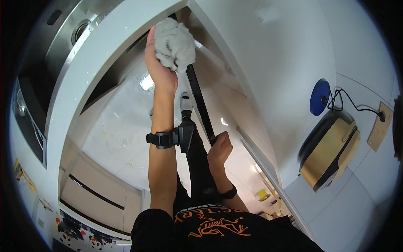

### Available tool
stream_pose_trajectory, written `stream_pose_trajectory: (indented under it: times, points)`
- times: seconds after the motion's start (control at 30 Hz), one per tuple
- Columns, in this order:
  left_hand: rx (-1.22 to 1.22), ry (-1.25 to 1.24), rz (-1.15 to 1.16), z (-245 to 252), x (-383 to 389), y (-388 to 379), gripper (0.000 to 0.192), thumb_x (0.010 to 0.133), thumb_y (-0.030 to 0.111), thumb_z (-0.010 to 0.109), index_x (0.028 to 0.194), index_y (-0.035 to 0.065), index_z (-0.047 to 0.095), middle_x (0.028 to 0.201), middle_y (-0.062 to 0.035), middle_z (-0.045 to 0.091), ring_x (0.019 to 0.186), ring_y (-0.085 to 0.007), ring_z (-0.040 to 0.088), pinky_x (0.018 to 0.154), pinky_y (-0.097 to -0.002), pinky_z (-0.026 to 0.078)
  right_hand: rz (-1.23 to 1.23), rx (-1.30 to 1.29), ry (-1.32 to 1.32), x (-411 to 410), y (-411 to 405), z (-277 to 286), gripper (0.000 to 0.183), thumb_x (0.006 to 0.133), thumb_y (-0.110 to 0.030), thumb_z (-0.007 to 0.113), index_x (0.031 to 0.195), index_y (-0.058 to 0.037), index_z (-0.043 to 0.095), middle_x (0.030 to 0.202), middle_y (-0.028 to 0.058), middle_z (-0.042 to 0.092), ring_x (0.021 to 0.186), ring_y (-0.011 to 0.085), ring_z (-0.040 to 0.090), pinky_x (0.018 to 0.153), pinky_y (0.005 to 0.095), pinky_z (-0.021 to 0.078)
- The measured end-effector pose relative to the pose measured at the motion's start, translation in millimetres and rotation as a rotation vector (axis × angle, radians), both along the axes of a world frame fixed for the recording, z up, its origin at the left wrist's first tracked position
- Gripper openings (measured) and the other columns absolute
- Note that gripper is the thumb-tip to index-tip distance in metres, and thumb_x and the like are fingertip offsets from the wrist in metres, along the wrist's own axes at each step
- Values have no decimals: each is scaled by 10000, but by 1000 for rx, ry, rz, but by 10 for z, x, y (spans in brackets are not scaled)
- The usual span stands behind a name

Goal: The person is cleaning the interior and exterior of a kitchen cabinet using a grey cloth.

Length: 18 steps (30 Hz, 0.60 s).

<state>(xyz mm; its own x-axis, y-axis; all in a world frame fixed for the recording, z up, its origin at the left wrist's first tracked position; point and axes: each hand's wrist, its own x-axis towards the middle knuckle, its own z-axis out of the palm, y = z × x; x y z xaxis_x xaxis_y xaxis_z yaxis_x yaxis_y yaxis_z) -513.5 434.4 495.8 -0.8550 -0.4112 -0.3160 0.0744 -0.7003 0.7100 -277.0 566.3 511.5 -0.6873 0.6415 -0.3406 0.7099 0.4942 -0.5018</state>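
My left hand (161,67) holds a bunched white cloth (175,44) near the inner corner of the white countertop (248,47). The cloth lies against the far part of a long black edge strip (200,100) on a glossy panel, perhaps a cabinet door seen nearly edge-on. At the strip's near end, my right hand (220,149) is closed around it, fingers curled. The cloth hides the strip's upper part and most of my left fingers. A black strapped device (170,138) sits on my left forearm, and another dark band is on my right wrist.
On the right counter stand a gold rice cooker (330,154) and a blue round corded base (320,97), its cord running to a wall socket strip (380,126). A steel sink (59,41) is at upper left. Drawers (97,192) are at lower left, glossy floor tiles (116,126) below.
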Motion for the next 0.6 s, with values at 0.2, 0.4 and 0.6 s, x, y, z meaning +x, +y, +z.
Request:
stream_pose_trajectory:
  times: [0.2,0.4,0.6]
  points:
    - [-676,-61,-133,62,221,-54,572,813,144,642,1320,-25,438,1203,-138,530,1102,-242,518,968,-319,382,13,14,-17,104,-274,5,332,951,-176,338,723,23,477,606,192,494,524,308,474,537,390,392]
    - [-793,-104,-188,47,776,56,658,735,76,666,1330,-41,410,1199,-208,515,1083,-326,533,952,-365,410,6,40,0,54,-281,28,343,944,-191,340,723,35,473,622,192,487,558,305,458,566,393,388]
    - [-844,-201,-293,229,1624,349,694,727,63,663,1352,-35,376,1275,-243,472,1142,-393,505,965,-399,417,29,71,88,78,-29,-117,367,939,-218,367,689,40,444,603,170,458,551,260,410,554,390,359]
